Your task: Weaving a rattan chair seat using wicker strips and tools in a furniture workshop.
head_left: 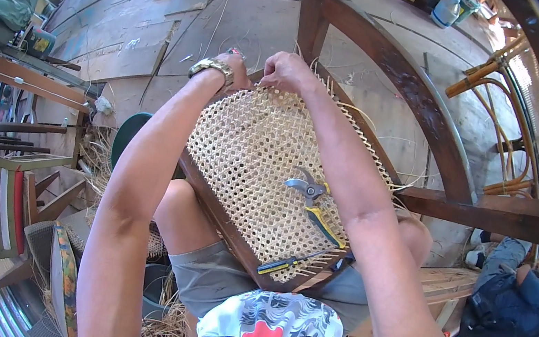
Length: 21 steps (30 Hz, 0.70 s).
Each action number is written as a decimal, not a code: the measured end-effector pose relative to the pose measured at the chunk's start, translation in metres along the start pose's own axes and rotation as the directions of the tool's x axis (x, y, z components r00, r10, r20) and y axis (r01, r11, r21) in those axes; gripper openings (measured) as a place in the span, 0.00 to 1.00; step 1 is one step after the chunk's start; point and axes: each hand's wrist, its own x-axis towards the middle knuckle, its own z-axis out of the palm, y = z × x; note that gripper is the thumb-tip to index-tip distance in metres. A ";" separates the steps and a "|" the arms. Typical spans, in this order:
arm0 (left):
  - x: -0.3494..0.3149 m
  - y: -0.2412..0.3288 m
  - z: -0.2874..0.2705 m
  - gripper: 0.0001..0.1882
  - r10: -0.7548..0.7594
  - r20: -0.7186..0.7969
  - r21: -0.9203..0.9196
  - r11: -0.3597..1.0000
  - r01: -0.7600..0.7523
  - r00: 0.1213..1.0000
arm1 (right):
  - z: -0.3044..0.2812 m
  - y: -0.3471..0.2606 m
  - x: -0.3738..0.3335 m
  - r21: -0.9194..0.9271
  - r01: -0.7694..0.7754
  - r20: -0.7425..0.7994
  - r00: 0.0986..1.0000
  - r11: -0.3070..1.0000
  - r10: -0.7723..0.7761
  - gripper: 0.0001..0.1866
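Observation:
A woven cane seat panel point(252, 145) in a dark wooden frame point(208, 203) rests across my lap, tilted with one corner toward me. At its far edge my left hand point(234, 68), with a gold watch on the wrist, bends its fingers down onto the weave. Right beside it, my right hand point(286, 73) is closed in a pinch; what lies between its fingertips is too small to make out. Pruning shears point(319, 211) with yellow and dark grips lie on the cane. Nearer me, a yellow-and-black hand tool point(287, 263) lies by the frame's near corner, among loose strand ends.
A curved dark wooden chair part point(401, 77) rises beyond the frame on the right. Rattan pieces point(508, 134) stand farther right. A seated person point(507, 302) is at the right edge. Chairs point(12, 214) stand at left, with cane scraps point(165, 327) below. Wooden boards point(130, 29) cover the floor.

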 end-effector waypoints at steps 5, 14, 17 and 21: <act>-0.002 0.016 -0.007 0.22 0.057 -0.030 0.098 0.994 -0.054 0.998 | -0.008 0.002 0.001 -0.009 -0.036 0.072 0.997 0.999 0.036 0.13; 0.018 -0.012 0.016 0.19 0.035 0.217 -0.169 0.986 0.002 0.975 | -0.012 0.001 -0.014 0.177 0.004 -0.015 1.000 0.984 -0.002 0.11; 0.017 -0.002 0.012 0.21 0.057 0.256 -0.146 0.989 -0.020 0.965 | -0.003 -0.006 -0.012 -0.068 0.101 -0.010 0.995 0.993 -0.102 0.09; 0.003 0.002 0.006 0.25 0.016 0.251 -0.336 0.939 0.071 0.968 | 0.003 -0.006 -0.023 -0.096 0.172 -0.051 0.983 0.980 -0.178 0.10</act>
